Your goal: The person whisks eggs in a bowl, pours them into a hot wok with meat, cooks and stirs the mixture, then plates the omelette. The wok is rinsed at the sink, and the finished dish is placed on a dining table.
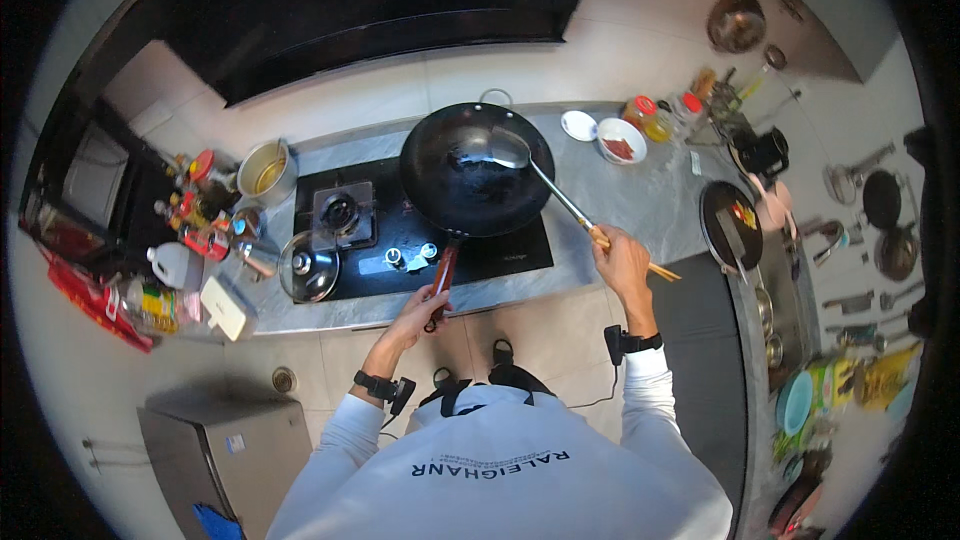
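A black wok (450, 202) sits over the right side of the gas cooktop, with a dark, shiny patch of liquid at its bottom. My left hand (418, 316) grips its reddish-brown wooden handle (446, 270) near the end. In my right hand (624, 261) is a metal wok spatula (553, 189); its blade rests inside the wok, towards the right wall. Wooden chopsticks (664, 272) stick out behind the same hand. To the wok's right, a white bowl (636, 136) holds reddish-brown food, apparently meat, beside a small white dish (579, 125).
Left of the wok are a bare burner (340, 211), a glass lid (309, 268) and a metal pot (268, 172) with yellowish liquid. Bottles and jugs (177, 265) crowd the left counter. At right, a cleaver lies on a round dark board (724, 221) with chopped food.
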Available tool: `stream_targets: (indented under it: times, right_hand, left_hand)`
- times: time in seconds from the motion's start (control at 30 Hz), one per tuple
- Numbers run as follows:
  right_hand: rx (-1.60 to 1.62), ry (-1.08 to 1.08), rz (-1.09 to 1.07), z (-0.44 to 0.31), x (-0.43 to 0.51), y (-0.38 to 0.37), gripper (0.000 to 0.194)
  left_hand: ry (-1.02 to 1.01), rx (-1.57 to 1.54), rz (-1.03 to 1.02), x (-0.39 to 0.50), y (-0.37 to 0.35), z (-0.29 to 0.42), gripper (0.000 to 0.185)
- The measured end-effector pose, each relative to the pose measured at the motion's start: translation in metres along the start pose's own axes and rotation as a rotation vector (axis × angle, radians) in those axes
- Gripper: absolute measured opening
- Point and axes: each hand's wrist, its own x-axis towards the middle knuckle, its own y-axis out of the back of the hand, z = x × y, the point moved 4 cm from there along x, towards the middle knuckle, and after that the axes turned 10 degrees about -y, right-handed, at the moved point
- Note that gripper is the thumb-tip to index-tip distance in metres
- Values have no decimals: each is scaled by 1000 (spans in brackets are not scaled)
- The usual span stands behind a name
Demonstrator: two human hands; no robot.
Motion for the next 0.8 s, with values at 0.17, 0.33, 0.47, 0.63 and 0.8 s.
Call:
stream_targets:
  times: [0.17, 0.33, 0.47, 0.63, 0.8]
  right_hand:
    - [-160, 123, 29, -16, 15, -30, 26]
    - [-213, 213, 70, -8, 17, -48, 32]
    - [-174, 272, 95, 0, 17, -57, 31]
    - [-266, 293, 89, 7, 21, -68, 19]
    - [-274, 244, -132, 4, 23, -73, 30]
  left_hand:
    - [60, -290, 13, -36, 30, -29, 50]
    - [105, -206, 258, -52, 89, -100, 51]
    - [207, -189, 501, -73, 150, -189, 41]
    - [213, -390, 1083, -149, 223, -317, 28]
    - [282, -508, 1304, -219, 199, -377, 20]
